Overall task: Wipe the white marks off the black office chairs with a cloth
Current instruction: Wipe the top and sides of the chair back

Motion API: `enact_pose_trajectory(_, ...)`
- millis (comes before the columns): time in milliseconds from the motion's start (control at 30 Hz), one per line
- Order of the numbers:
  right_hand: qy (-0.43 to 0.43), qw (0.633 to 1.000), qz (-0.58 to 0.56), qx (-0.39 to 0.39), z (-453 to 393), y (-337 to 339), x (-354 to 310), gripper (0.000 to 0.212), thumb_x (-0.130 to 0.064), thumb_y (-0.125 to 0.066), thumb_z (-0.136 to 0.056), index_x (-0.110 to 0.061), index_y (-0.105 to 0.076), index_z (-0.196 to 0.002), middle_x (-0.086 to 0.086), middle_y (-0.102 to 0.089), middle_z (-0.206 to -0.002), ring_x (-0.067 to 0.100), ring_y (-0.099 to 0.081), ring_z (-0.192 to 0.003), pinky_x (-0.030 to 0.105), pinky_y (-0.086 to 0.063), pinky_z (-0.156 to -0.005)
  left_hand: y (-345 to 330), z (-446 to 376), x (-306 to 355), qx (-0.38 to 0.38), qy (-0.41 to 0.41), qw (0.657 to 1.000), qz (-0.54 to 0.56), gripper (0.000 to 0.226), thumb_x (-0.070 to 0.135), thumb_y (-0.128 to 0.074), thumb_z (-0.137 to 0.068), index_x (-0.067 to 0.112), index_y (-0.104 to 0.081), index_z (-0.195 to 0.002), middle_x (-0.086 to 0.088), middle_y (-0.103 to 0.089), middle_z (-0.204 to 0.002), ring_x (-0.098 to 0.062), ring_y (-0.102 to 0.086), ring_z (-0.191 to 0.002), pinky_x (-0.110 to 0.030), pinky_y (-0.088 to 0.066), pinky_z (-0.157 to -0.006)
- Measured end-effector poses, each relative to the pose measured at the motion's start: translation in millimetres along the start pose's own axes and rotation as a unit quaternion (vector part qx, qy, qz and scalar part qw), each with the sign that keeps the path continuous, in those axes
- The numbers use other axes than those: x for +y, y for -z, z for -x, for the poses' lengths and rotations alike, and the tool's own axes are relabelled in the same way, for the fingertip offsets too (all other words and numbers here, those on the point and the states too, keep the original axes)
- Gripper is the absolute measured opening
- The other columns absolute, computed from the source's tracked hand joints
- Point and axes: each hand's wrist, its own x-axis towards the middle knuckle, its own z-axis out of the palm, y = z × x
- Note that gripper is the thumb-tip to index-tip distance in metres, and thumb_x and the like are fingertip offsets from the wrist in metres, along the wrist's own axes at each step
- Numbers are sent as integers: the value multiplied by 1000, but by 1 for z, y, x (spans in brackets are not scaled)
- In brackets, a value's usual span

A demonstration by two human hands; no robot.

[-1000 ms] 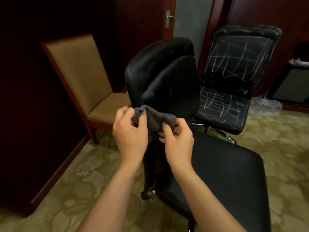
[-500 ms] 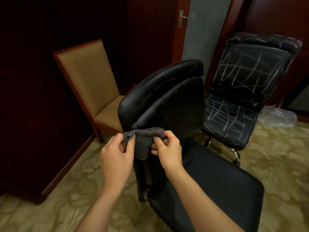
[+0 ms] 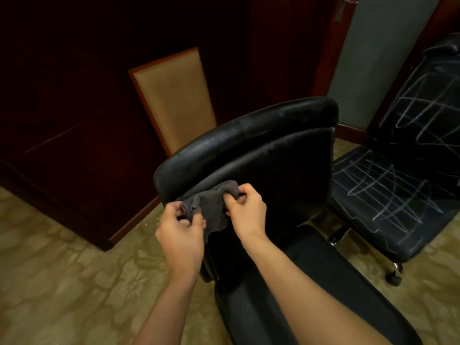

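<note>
A crumpled grey cloth (image 3: 212,205) is stretched between both hands in front of the near black office chair (image 3: 268,155), level with the lower left of its backrest. My left hand (image 3: 183,229) pinches the cloth's left end. My right hand (image 3: 246,210) grips its right end with curled fingers. The near chair's backrest and seat show no clear white lines. A second black office chair (image 3: 403,185) stands at the right, its seat and backrest covered in white scribbled lines.
A tan upholstered chair with a red wooden frame (image 3: 174,100) stands behind the near chair against dark wood panelling (image 3: 74,108). A door with a metal handle (image 3: 342,6) is at the back right. Patterned carpet (image 3: 62,282) covers the floor.
My view has moved closer and to the right. Both hands keep hold of the cloth and have turned it, and the cloth now hangs lower between them.
</note>
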Motion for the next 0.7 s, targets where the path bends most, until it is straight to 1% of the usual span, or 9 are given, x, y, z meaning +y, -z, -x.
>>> enact_pose_trajectory(100,0,1000,-1,15,-4,-1,1,7,-25,-69,-91,-22,-64,-90,1,-69,-73,12,-69,-78,42,-59,-81,-11,-1,-6,32,-31,999,-19,17,14,-72,-88,22,-59,-95,-2,-66,-90,-11,-68,-68,-28,-59,-66)
enact_pose_trajectory(133,2,1000,1,17,-6,0,0,6,-24,-69,-91,-22,-63,-89,1,-69,-74,12,-69,-78,41,-60,-81,-16,-2,-6,38,-39,998,-21,17,11,-72,-87,18,-60,-96,-3,-65,-92,-10,-67,-67,-26,-57,-66)
enact_pose_trajectory(200,9,999,13,27,-16,5,-2,7,-23,-69,-91,-22,-63,-88,3,-69,-74,15,-69,-77,43,-60,-79,-30,-5,-2,38,-57,997,-18,17,5,-73,-85,13,-61,-96,-4,-63,-93,-6,-63,-66,-17,-52,-62)
enact_pose_trajectory(300,6,996,22,90,-39,22,-5,9,-19,-69,-91,-20,-62,-86,6,-68,-72,17,-70,-73,45,-60,-77,-56,-13,12,8,-87,996,-12,16,4,-73,-83,10,-63,-94,-4,-62,-90,-7,-60,-67,-8,-46,-63)
enact_pose_trajectory(367,-5,993,5,118,-50,33,-10,7,-15,-69,-91,-17,-63,-88,8,-68,-74,17,-71,-72,44,-61,-77,-70,-22,18,-16,-97,995,-7,14,6,-74,-84,11,-64,-93,-3,-63,-86,-5,-59,-64,-7,-45,-62)
enact_pose_trajectory(467,-17,993,9,118,-58,33,-17,7,-14,-69,-91,-14,-63,-88,11,-70,-74,19,-72,-73,45,-60,-77,-74,-35,18,-26,-94,995,5,16,11,-76,-85,17,-62,-89,3,-63,-79,-3,-60,-63,-13,-50,-61)
enact_pose_trajectory(567,-22,993,29,117,-63,31,-20,10,-19,-69,-91,-20,-62,-84,6,-70,-71,18,-71,-73,47,-59,-79,-72,-44,20,-24,-84,996,15,12,19,-76,-88,20,-63,-88,9,-63,-73,-4,-62,-62,-23,-55,-61)
enact_pose_trajectory(633,-21,993,31,113,-67,38,-21,9,-20,-69,-91,-21,-62,-86,4,-70,-72,15,-71,-73,44,-59,-79,-80,-48,22,-24,-92,995,-1,10,21,-74,-89,17,-64,-87,6,-63,-73,-4,-61,-61,-26,-55,-60)
enact_pose_trajectory(700,-13,994,32,103,-72,48,-20,7,-20,-69,-92,-19,-63,-88,4,-71,-72,13,-71,-73,42,-59,-79,-91,-48,24,-11,-98,995,-24,12,23,-74,-90,13,-66,-90,0,-64,-78,-8,-59,-61,-29,-54,-61)
